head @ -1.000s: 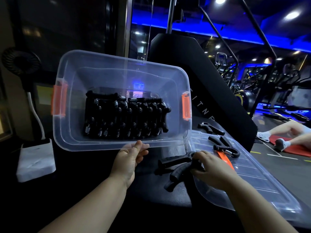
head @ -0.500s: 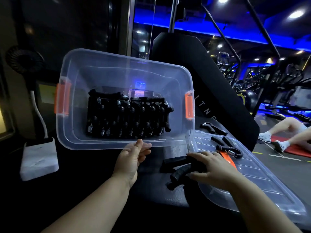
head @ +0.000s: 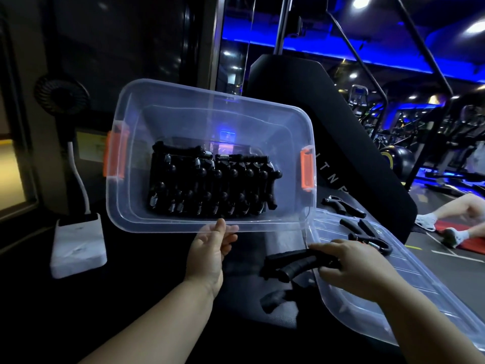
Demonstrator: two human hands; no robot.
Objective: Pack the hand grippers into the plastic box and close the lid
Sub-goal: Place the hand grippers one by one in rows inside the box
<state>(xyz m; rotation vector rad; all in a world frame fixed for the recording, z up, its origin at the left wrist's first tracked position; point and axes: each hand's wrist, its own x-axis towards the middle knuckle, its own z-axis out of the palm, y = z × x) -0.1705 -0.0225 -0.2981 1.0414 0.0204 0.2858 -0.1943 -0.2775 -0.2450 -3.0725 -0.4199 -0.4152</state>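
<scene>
My left hand [head: 211,249] has the plastic box [head: 210,122] by the middle of its near rim, thumb up against the rim and the fingers tucked below it, tipping the open mouth toward me. My right hand [head: 350,262] is curled over the spring end of a hand gripper [head: 287,261], whose two foam handles point left across the bench [head: 131,298]. I can't tell whether it is lifted or resting on the surface.

Inside the box a packed row [head: 210,187] of black grippers fills the floor from the left wall almost to the right, leaving a thin slot beside the right-hand one of the orange latches [head: 306,170]. The lid [head: 406,311] lies flat along the bench's right edge, partly under my right forearm. Two loose grippers [head: 367,233] lie toward its far end. A dark shape just below the one I hold may be another gripper, but it is too dim to say.

The box is what worries me. With it tipped this steeply and held at one point on the rim, the row could slump toward the near wall, or the box could twist as I feed the next gripper in. The splayed handles might catch on the rim or the row. My forearm could also drag the lid toward the edge, taking the loose ones with it.
</scene>
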